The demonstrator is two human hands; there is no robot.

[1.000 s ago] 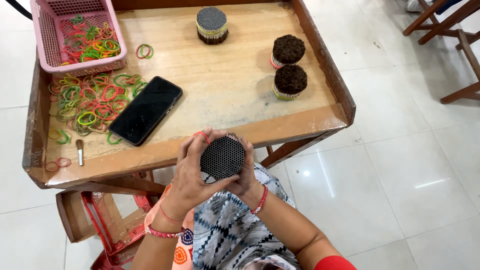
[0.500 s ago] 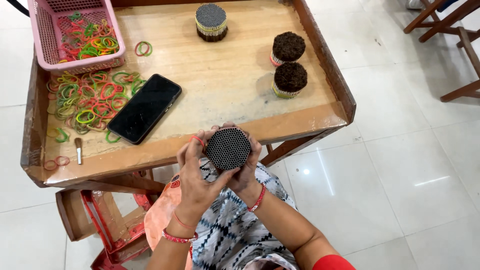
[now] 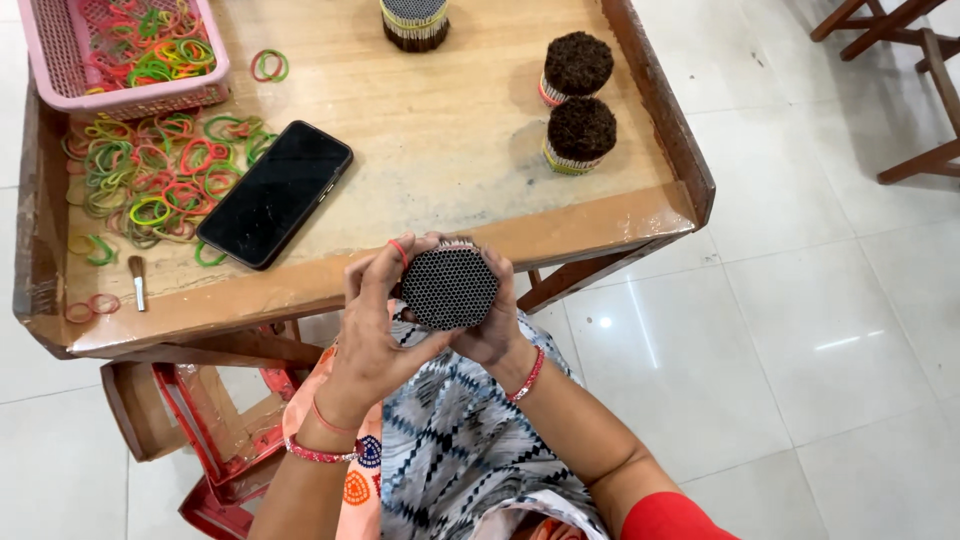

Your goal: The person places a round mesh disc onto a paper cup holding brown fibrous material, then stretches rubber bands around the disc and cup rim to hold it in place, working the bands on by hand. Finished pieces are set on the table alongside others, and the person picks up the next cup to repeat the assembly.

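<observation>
- Both hands hold 1 hexagonal bundle of thin sticks (image 3: 449,288) upright over the lap, just off the near edge of the wooden surface (image 3: 440,150), its dotted end face turned up to the camera.
- The left hand (image 3: 375,320) has its grip clamped on the bundle's left side, with a red rubber band (image 3: 398,250) looped over 1 raised finger.
- The right hand (image 3: 495,325) has its grip closed round the bundle's right and lower side.
- To do this well, I would judge both palms should press evenly so the hexagon keeps its shape, and the band should be spread wide before it goes round the sticks.
- A pink basket (image 3: 60,70) at the far left corner holds a heap of red, green and yellow bands.
- More loose bands (image 3: 150,180) lie scattered on the surface beside a black phone (image 3: 275,193); a small brush (image 3: 137,280) lies near the front edge.
- 3 banded bundles stand on the surface: 2 with dark tops (image 3: 580,130) at the right and 1 grey-topped (image 3: 414,20) at the far edge.
</observation>
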